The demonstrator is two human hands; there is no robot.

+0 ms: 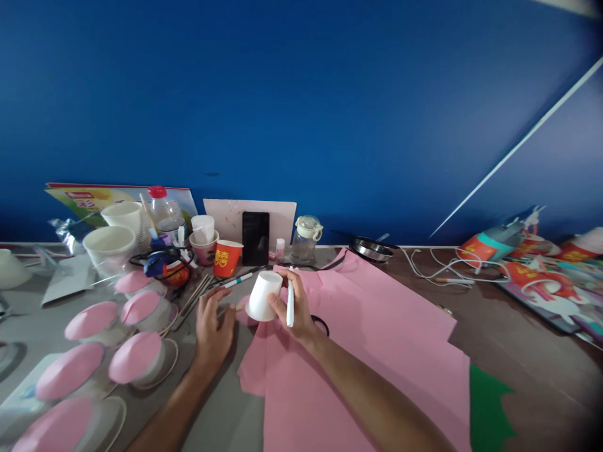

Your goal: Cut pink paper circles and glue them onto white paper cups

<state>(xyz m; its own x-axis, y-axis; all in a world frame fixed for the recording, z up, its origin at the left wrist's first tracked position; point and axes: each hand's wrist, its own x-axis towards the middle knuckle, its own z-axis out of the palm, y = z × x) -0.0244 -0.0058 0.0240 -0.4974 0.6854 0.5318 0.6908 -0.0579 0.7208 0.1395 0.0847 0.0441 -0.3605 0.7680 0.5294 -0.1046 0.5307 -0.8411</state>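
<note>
My right hand (296,312) holds a white paper cup (264,295) upside down and tilted, pinched by thumb and fingers, with a white pen (290,302) tucked upright between its fingers. The cup hangs just above the edge of a large pink paper sheet (377,339). My left hand (211,320) rests on the grey table (221,414) to the left of the cup, fingers curled loosely, its fingertips next to a small pink paper piece (242,306). Whether it grips that piece I cannot make out.
Several cups capped with pink paper (136,358) stand at the left. Behind are a red cup (227,258), a black phone (255,238), a glass jar (305,238), markers (238,280), white bowls (109,245), a metal dish (372,249). Cables (433,263) and printed packaging (541,276) lie at right; green paper (487,408) lies near the front.
</note>
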